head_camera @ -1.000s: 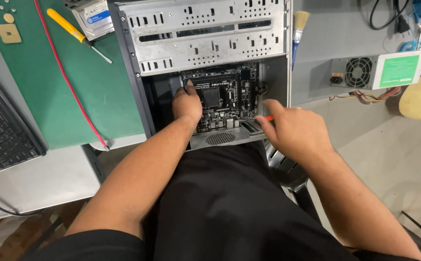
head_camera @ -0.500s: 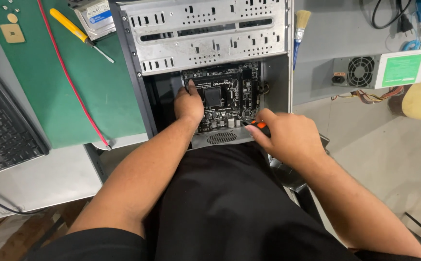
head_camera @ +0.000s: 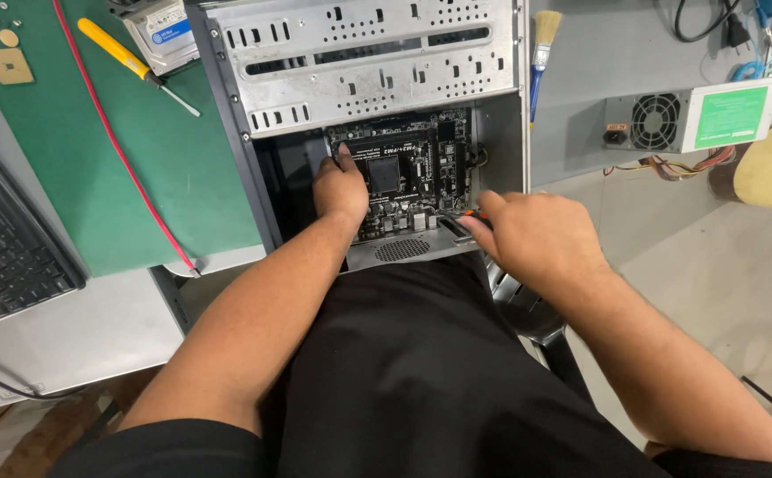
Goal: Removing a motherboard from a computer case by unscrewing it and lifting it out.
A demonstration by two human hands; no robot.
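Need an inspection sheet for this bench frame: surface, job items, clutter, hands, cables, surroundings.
Surface: green mat on a grey table.
Job's things: open computer case; motherboard inside.
Clutter: yellow screwdriver, brush, keyboard.
Hands: left hand rests on the motherboard; right hand grips an orange-handled tool at the board's lower edge.
Cables: red cable across the mat.
Surroundings: power supply on the floor.

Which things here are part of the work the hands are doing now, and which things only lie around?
In use:
- left hand resting on the black motherboard
- right hand gripping an orange-handled tool
- open grey metal computer case

Lying about:
- yellow-handled screwdriver
- blue-handled brush
- grey power supply box
- black keyboard
- red cable
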